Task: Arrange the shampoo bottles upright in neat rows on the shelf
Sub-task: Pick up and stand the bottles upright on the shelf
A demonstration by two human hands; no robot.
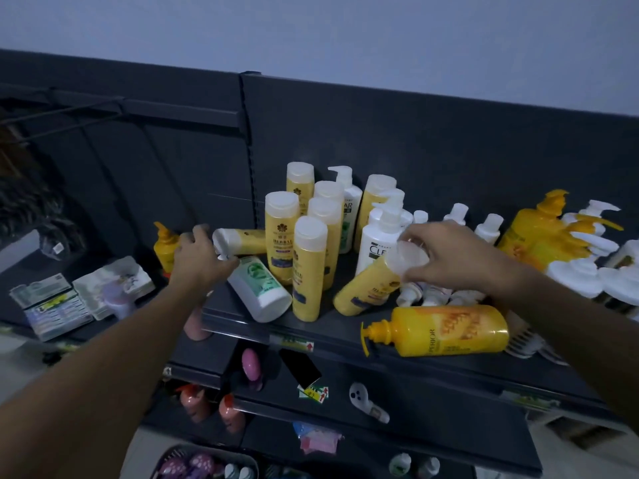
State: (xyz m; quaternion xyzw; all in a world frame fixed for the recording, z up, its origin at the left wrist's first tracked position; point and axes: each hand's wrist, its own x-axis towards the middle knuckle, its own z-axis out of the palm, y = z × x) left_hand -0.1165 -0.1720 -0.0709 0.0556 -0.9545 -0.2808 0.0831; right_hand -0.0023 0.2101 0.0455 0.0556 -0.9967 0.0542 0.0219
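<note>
On the dark shelf (332, 328) several yellow shampoo bottles (281, 233) with pale caps stand upright in a cluster, beside white pump bottles (380, 242). My right hand (446, 257) grips the cap of a tilted yellow bottle (363, 292) whose base rests on the shelf. My left hand (198, 252) has its fingers apart at the top of a white green-labelled bottle (259, 290) that lies tilted; whether it touches is unclear. Behind it a yellow bottle (238, 240) lies on its side. A large yellow pump bottle (446, 330) lies along the front edge.
Yellow pump bottles (539, 233) and white pump bottles (584, 274) crowd the right end, with small white bottles (489, 228) behind. Flat boxes (83, 299) sit on the left shelf. Lower shelves hold a pink bottle (250, 364), a black slab (300, 370) and orange bottles (193, 402).
</note>
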